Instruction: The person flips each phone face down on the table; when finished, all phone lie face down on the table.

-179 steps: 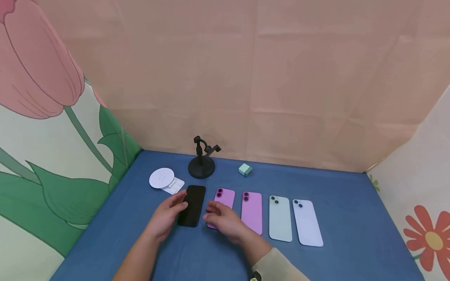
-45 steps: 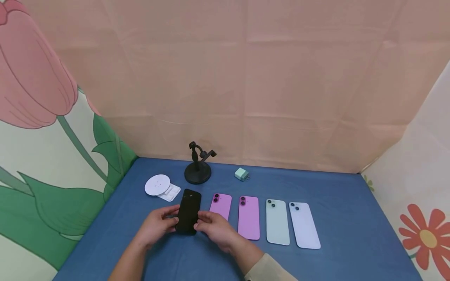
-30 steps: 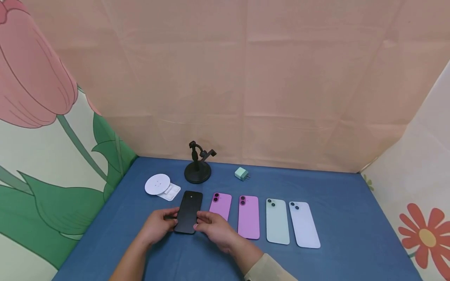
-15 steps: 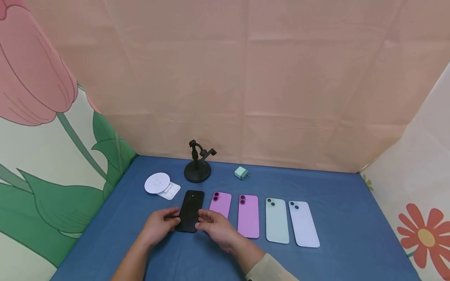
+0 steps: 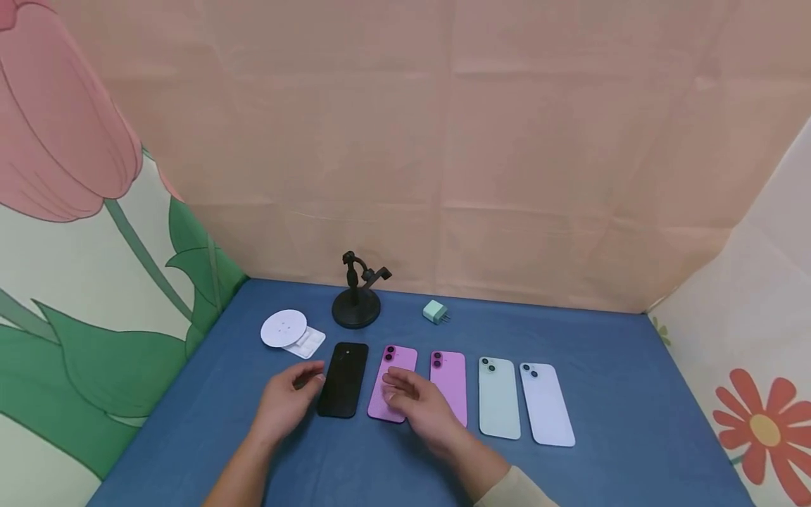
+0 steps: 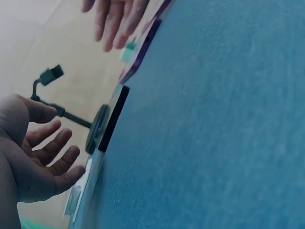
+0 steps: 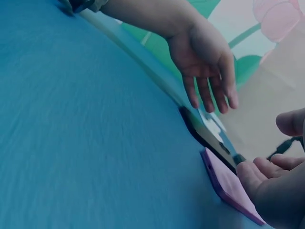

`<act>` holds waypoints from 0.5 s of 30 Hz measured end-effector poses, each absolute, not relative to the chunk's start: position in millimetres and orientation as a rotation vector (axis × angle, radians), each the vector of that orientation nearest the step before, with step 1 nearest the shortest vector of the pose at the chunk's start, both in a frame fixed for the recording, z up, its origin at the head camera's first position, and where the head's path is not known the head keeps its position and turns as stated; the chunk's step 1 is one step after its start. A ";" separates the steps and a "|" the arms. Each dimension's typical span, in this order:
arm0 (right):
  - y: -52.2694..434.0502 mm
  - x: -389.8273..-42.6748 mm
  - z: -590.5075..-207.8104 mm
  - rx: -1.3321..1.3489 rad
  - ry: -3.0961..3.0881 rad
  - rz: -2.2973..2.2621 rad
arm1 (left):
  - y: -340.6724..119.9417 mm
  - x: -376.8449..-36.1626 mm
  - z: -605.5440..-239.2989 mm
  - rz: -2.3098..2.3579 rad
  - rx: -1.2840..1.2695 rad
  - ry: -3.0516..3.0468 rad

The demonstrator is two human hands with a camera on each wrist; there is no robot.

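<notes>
A black phone (image 5: 343, 380) lies flat on the blue cloth, leftmost in a row of phones, with small marks near its top end. My left hand (image 5: 288, 400) hovers at its left edge, fingers loosely bent and apart from it. Over the neighbouring pink phone (image 5: 378, 405) hangs my right hand (image 5: 423, 408), holding nothing. In the left wrist view, the left hand (image 6: 40, 152) is clear of the black phone's edge (image 6: 114, 119). From the right wrist, the right hand (image 7: 279, 186) shows relaxed fingers above the pink phone (image 7: 226, 186).
Further right lie a second pink phone (image 5: 448, 377), a pale green phone (image 5: 499, 398) and a pale lilac phone (image 5: 548, 405). Behind them stand a black stand (image 5: 356, 308) and a mint plug adapter (image 5: 435, 311). A white disc (image 5: 283, 328) overlaps a white tray-like piece (image 5: 307, 344).
Both hands held the black phone's sides about a second ago; now they have let go, the right hand moving rightward. Six seconds ago its upper face looked plain; now marks show near the top.
</notes>
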State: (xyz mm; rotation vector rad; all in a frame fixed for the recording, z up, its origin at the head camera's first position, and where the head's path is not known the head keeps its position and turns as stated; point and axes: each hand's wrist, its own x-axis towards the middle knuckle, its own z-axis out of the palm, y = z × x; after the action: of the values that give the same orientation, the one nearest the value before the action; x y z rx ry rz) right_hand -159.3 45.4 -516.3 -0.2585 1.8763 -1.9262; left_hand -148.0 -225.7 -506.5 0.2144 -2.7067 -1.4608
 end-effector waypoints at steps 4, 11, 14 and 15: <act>65.9 -160.2 -513.7 -0.270 1.907 -1.945 | -214.6 -150.4 -506.5 -1.466 0.174 -2.716; 98.5 -157.6 -507.1 -0.227 1.918 -1.978 | -198.3 -157.3 -510.5 -1.366 0.040 -2.705; 111.3 -156.1 -506.3 -0.186 1.947 -1.969 | -191.1 -159.9 -510.4 -1.317 -0.037 -2.711; 115.6 -155.8 -506.2 -0.168 1.957 -1.964 | -188.6 -160.5 -510.2 -1.300 -0.045 -2.723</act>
State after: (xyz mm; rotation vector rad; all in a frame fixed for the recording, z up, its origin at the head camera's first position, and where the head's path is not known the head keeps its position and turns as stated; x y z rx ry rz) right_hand -155.8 115.6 -506.2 -0.1678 1.9570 -1.9640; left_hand -160.5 -188.6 -510.2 -0.0452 -2.7229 -1.2996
